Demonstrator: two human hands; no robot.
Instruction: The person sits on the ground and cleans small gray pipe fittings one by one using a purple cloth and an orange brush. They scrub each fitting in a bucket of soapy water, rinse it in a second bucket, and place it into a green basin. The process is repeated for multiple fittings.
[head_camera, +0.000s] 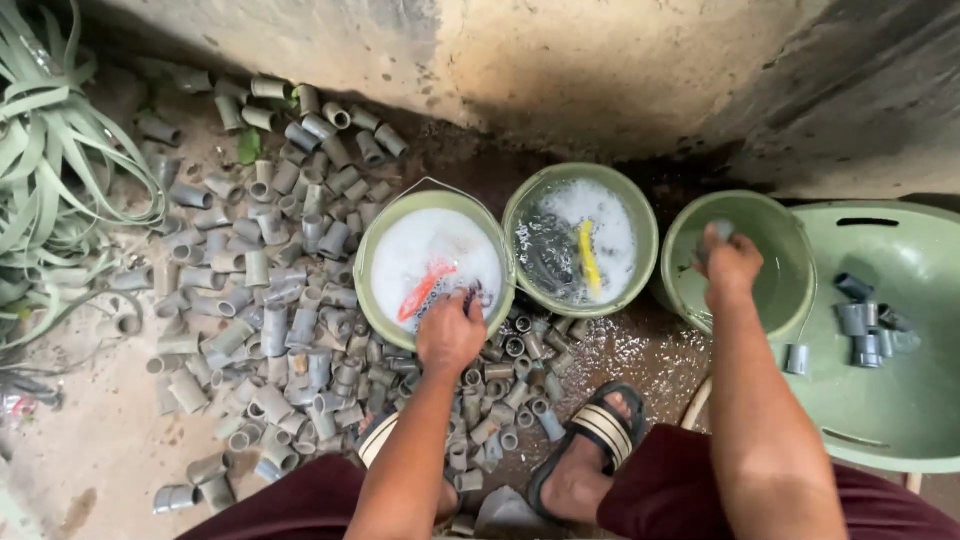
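Grey pipe fittings (270, 300) are heaped at frame left. The left hand (450, 330) is dipped into a soapy bucket (372, 262), fingers curled over a fitting; the right hand (730, 265) grips another above the rinse bucket (790, 235).

spiky plant (45, 170), concrete wall (520, 60), sandal (598, 432)

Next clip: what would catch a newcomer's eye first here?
A big heap of grey pipe fittings covers the dirt ground on the left, beside three green buckets in a row. The left hand reaches into the foamy left bucket, where an orange brush lies; the middle bucket holds suds and a yellow brush. The right hand dips into the right bucket, next to a green basin holding a few fittings.
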